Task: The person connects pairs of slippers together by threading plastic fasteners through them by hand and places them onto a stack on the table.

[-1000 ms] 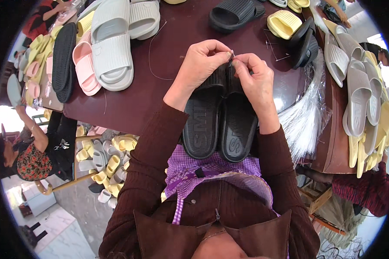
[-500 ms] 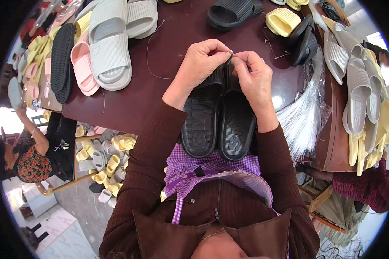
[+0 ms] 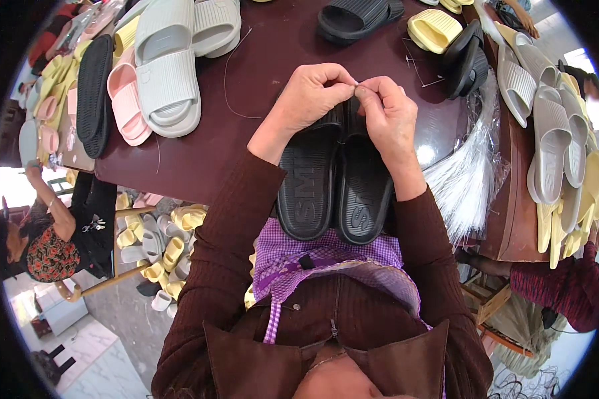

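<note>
A pair of black slide sandals (image 3: 336,186) lies side by side at the near edge of the dark brown table (image 3: 259,86), heels toward me. My left hand (image 3: 311,96) and my right hand (image 3: 387,113) meet above the sandals' straps. Their fingertips pinch together on something very small and thin between them, too small to make out. A thin thread (image 3: 229,73) curls over the table to the left of my left hand.
Grey slides (image 3: 170,66), pink ones (image 3: 123,100) and a black sole (image 3: 94,93) lie at the left. A black slide (image 3: 356,16), yellow slide (image 3: 434,28) and grey ones (image 3: 552,139) sit behind and right. A bundle of clear ties (image 3: 469,173) lies right. A person (image 3: 46,239) sits lower left.
Both hands have stayed pinched together over the sandal straps, with only slight finger movement. The sandals have not moved.
</note>
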A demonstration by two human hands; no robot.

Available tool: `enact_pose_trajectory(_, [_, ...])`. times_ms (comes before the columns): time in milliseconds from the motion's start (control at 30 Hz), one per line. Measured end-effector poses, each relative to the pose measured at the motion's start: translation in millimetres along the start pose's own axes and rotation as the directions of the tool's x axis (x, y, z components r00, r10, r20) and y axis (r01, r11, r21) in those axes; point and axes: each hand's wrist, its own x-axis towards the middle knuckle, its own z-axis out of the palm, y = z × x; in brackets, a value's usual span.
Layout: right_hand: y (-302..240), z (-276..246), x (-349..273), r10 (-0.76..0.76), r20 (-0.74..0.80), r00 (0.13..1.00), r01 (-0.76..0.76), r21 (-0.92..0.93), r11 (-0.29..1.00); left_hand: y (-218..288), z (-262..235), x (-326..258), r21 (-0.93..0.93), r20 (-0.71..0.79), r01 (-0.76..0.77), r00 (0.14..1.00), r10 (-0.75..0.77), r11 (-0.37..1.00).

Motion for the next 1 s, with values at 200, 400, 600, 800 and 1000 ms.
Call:
enact_pose_trajectory(200, [3,2,3,0.172,0.048,0.984,-0.179,0.219,0.959,1,1,1,-0.139,-0.031,0.003,0.999,-0.007,0.990])
enact_pose_trajectory(400, [-9,-16,9,-0.008,-0.186,0.982,0.027,0.098,0.995,-2,-8,4,-0.320,-0.204,-0.032,0.978,-0.036,0.947])
enact_pose_trajectory(600, [-33,-48,-37,-0.035,0.125,0.992,0.035,-0.003,0.999,-13,-24,13,-0.276,-0.458,0.011,0.878,-0.142,0.961])
enact_pose_trajectory(800, [-32,-23,-58,0.207,0.330,0.921,-0.096,-0.322,0.942,-21,-41,8,-0.302,-0.576,0.005,0.796,-0.187,0.953])
enact_pose_trajectory(1000, [-21,-6,-63,0.173,0.165,0.971,-0.103,-0.364,0.926,-33,-45,12,-0.391,-0.526,-0.017,0.824,-0.209,0.920])
